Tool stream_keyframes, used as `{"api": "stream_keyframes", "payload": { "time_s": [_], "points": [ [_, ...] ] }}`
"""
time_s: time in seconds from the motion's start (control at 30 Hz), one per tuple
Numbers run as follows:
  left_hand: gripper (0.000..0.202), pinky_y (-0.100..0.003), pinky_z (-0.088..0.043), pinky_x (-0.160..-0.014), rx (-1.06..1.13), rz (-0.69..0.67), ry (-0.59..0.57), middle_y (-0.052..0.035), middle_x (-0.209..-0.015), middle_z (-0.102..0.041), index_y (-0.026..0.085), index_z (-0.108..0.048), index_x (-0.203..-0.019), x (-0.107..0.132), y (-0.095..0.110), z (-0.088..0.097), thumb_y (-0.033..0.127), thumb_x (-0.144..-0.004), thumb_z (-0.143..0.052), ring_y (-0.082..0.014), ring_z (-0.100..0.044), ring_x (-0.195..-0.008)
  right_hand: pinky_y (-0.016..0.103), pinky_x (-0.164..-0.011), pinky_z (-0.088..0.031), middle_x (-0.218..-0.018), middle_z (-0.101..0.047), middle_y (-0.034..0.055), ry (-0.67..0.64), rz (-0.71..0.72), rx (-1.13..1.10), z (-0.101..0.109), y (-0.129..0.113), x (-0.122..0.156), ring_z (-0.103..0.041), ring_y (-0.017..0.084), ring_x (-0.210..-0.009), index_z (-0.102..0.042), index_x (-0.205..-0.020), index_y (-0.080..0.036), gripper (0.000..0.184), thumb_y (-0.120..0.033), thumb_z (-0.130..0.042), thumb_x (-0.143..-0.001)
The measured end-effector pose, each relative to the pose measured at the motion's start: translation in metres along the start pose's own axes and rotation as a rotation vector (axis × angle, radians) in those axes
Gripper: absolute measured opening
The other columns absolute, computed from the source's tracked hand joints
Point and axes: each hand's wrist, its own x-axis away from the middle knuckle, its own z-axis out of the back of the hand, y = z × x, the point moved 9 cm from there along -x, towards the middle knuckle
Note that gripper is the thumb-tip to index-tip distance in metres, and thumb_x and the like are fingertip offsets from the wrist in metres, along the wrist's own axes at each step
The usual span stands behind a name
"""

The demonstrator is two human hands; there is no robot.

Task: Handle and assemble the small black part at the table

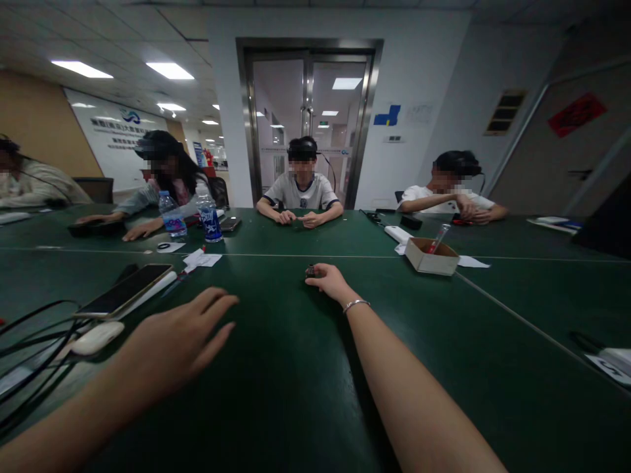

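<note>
Small dark object [309,270] in the fingers: what lies around it?

A broad table [286,374] first, dark green, smooth, faintly shiny, crossed by thin pale seams. Toward its right edge stands an open box [431,264] with stiff, pale walls and a brown inside; a clear tube [438,238] leans up out of it.

And toward the left edge?

Two plastic bottles [211,223], clear with blue on the labels, upright near the far edge. Closer in, a flat, glossy black phone [125,289], with a rounded white thing [98,338] just beside it.

How are the fingers?

The left hand [185,328] is empty, loosely bent, thumb apart from the fingers (whether it touches the table, I cannot tell). The right hand [330,281], a slim silvery bracelet [355,305] at its wrist, has thumb and fingertips together on the small dark object.

Where exactly?

Just nearside of the long seam, between bottles and box; its shape is too small to tell.
</note>
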Motion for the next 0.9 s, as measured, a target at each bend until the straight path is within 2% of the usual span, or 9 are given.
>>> {"api": "stream_keyframes", "payload": {
  "time_s": [0.1,0.2,0.27,0.37,0.47,0.53,0.63,0.73,0.9],
  "points": [
    [0.034,-0.032,-0.05,-0.067,-0.04,-0.182,-0.047,-0.0078,-0.113,-0.061,0.027,-0.056,-0.118,-0.084,0.047,-0.02,0.037,-0.089,-0.04,-0.0228,-0.063,-0.085,0.014,-0.036,-0.039,-0.093,-0.066,0.0043,0.051,0.018,0.049,0.003,-0.002,-0.001,-0.047,0.003,-0.042,-0.065,-0.094,-0.013,0.025,-0.01,-0.076,-0.071],
    [0.032,-0.036,-0.049,-0.081,0.068,-0.132,-0.005,-0.0087,-0.112,-0.061,0.022,-0.055,-0.114,-0.156,0.074,-0.047,0.036,-0.09,-0.04,-0.0254,-0.06,-0.099,0.015,-0.036,-0.039,-0.091,-0.064,0.0032,0.09,0.042,0.083,0.004,0.0,-0.003,-0.048,0.002,-0.039,-0.063,-0.093,-0.013,0.024,-0.011,-0.075,-0.072],
    [0.034,-0.036,-0.047,-0.085,0.195,-0.062,-0.009,-0.0098,-0.114,-0.06,0.021,-0.053,-0.117,-0.18,0.085,-0.073,0.039,-0.092,-0.038,-0.0249,-0.059,-0.103,0.015,-0.039,-0.04,-0.089,-0.063,0.0018,0.111,0.057,0.106,0.005,0.001,-0.005,-0.051,0.003,-0.04,-0.063,-0.092,-0.014,0.024,-0.011,-0.074,-0.071],
    [0.034,-0.033,-0.046,-0.085,0.309,-0.023,-0.038,-0.0109,-0.113,-0.059,0.019,-0.055,-0.111,-0.183,0.095,-0.113,0.031,-0.095,-0.028,-0.0216,-0.059,-0.101,0.015,-0.043,-0.04,-0.076,-0.062,-0.002,0.114,0.085,0.178,0.006,0.0,-0.006,-0.054,0.006,-0.045,-0.065,-0.083,-0.014,0.018,-0.009,-0.073,-0.068],
    [0.034,-0.032,-0.045,-0.084,0.467,-0.01,-0.006,-0.0103,-0.106,-0.062,0.018,-0.059,-0.101,-0.175,0.091,-0.137,0.029,-0.096,-0.027,-0.0214,-0.06,-0.098,0.014,-0.043,-0.038,-0.061,-0.059,-0.0047,0.053,0.09,0.215,0.005,-0.003,-0.005,-0.052,0.006,-0.047,-0.066,-0.076,-0.014,0.014,-0.006,-0.073,-0.066],
    [0.028,-0.032,-0.045,-0.082,0.654,0.012,0.025,-0.0084,-0.099,-0.064,0.02,-0.06,-0.1,-0.174,0.08,-0.146,0.032,-0.094,-0.035,-0.0215,-0.061,-0.094,0.014,-0.042,-0.038,-0.058,-0.06,-0.0042,-0.009,0.05,0.135,0.003,-0.002,-0.004,-0.051,0.006,-0.045,-0.067,-0.079,-0.013,0.017,-0.003,-0.073,-0.066],
    [0.02,-0.03,-0.046,-0.074,0.951,0.115,0.042,-0.0056,-0.088,-0.066,0.02,-0.057,-0.102,-0.179,0.06,-0.162,0.033,-0.088,-0.05,-0.0193,-0.063,-0.082,0.015,-0.047,-0.046,-0.063,-0.064,-0.0006,-0.083,-0.019,-0.112,0.002,0.0,-0.002,-0.057,0.008,-0.05,-0.067,-0.087,-0.011,0.022,0.002,-0.069,-0.069],
    [0.019,-0.028,-0.047,-0.071,1.168,0.141,0.038,-0.0047,-0.082,-0.065,0.017,-0.056,-0.094,-0.184,0.052,-0.171,0.032,-0.082,-0.059,-0.0175,-0.064,-0.077,0.016,-0.057,-0.054,-0.072,-0.067,0.003,-0.085,-0.058,-0.323,0.007,0.002,0.001,-0.064,0.01,-0.061,-0.067,-0.094,-0.011,0.023,0.003,-0.063,-0.076],
    [0.026,-0.029,-0.047,-0.072,1.36,0.084,-0.007,-0.0055,-0.078,-0.065,0.014,-0.059,-0.091,-0.185,0.055,-0.165,0.034,-0.076,-0.067,-0.0164,-0.063,-0.075,0.016,-0.061,-0.057,-0.082,-0.068,0.0058,-0.034,-0.105,-0.483,0.014,0.009,0.003,-0.067,0.01,-0.063,-0.066,-0.098,-0.011,0.019,0.0,-0.06,-0.082]
  ]
}}
